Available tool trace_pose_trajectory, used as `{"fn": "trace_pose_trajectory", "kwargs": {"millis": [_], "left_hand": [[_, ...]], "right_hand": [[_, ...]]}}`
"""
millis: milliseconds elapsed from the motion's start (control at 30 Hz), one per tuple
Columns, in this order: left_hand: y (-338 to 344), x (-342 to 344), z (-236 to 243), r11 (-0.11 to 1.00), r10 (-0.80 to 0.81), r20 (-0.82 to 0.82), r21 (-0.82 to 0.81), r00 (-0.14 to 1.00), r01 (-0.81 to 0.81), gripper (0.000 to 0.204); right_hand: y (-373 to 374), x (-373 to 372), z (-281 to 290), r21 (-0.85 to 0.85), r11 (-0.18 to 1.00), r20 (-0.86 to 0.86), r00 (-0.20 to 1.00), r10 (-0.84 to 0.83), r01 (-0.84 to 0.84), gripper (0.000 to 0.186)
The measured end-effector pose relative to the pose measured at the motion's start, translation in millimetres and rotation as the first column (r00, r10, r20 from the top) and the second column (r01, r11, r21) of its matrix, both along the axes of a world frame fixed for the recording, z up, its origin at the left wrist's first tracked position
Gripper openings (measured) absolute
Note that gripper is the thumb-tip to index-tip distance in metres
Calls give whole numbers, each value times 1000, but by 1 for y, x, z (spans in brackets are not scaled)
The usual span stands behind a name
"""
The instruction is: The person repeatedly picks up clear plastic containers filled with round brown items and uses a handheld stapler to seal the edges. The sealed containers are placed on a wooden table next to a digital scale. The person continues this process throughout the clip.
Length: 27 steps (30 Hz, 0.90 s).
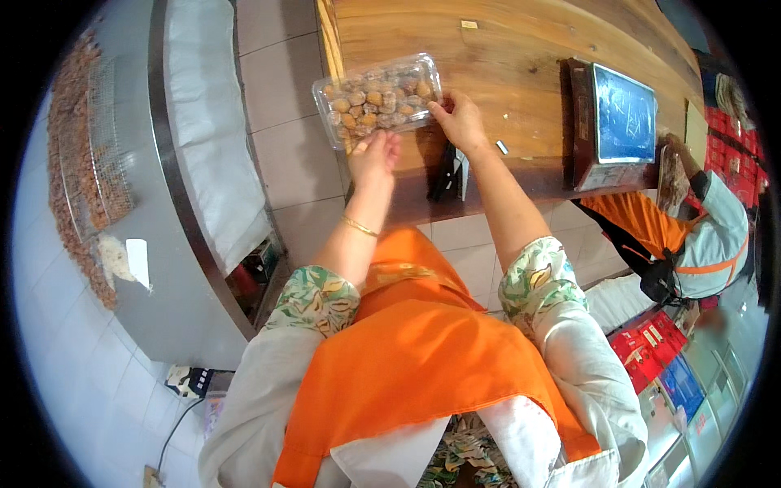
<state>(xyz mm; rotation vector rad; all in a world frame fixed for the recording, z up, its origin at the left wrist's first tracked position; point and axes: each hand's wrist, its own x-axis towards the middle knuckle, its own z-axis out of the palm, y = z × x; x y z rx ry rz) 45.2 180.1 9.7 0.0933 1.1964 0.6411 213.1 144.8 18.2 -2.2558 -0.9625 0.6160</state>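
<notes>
A clear plastic box [376, 101] of round, sugar-dusted tan balls is at the left end of the wooden table [504, 73], partly over a light wooden strip [329, 37] along that edge. My right hand [460, 122] grips the box's right end, thumb near its lower corner. My left hand [374, 163] is closed at the box's lower left edge, fingers curled against it; exactly what the fingertips grip is partly hidden. A black-and-silver object [447, 175] stands at the table's front edge below my right hand, near a small white piece [502, 147].
A tablet-like screen on a stand [623, 114] is at the table's right. Beyond it a co-worker [708, 244] in pale sleeves and orange apron works. Red boxes [651, 350] lie at the right. A grey counter [154, 203] with brown pieces and wire mesh is at the left, beside the tiled floor.
</notes>
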Motion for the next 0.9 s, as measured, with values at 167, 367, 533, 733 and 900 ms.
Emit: {"fn": "trace_pose_trajectory", "kwargs": {"millis": [167, 367, 533, 733, 900], "left_hand": [[-2, 0, -3, 1000, -1, -41, 1, 999, 1, 9], [-4, 5, -1, 997, -66, -75, 22, 995, 68, 10], [-1, 5, -5, 993, -108, -95, 45, 990, 112, 9], [-2, 14, -6, 990, -127, -112, 39, 986, 132, 8], [0, 9, -8, 989, -138, -95, 41, 986, 143, 9]], "right_hand": [[-60, -32, 36, 15, 988, 187, 970, -155, 154, 62], [-99, -91, 30, -282, 923, 240, 951, -195, 260, 82], [-98, -85, 27, -379, 894, 254, 956, -149, 240, 76], [-105, -82, 27, -445, 875, 332, 942, -37, 191, 71], [-113, -77, 23, -382, 917, 301, 954, 5, 116, 65]]}}
